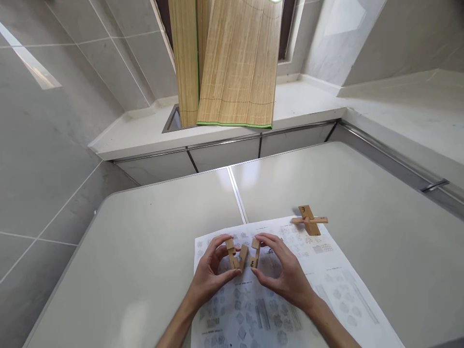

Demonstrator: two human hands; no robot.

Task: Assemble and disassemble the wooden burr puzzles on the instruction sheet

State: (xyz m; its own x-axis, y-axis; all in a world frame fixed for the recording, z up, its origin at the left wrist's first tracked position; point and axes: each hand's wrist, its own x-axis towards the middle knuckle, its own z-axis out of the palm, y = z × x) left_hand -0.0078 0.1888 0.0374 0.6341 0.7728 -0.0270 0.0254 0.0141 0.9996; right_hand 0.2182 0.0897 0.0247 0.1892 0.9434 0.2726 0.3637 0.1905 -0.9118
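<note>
My left hand (211, 273) pinches a notched wooden puzzle piece (232, 255) between thumb and fingers. My right hand (282, 272) grips another notched wooden piece (255, 253) marked with a dark number. The two pieces stand close together, nearly touching at their lower ends, above a printed instruction sheet (326, 285). A small cross of joined wooden pieces (309, 220) lies on the sheet's far right corner, apart from both hands.
The sheet lies on a pale grey table (145, 232) with a seam down its middle. Beyond it runs a white counter (224, 130) with a rolled bamboo mat (235, 63) hanging over it. A tiled wall stands at the left.
</note>
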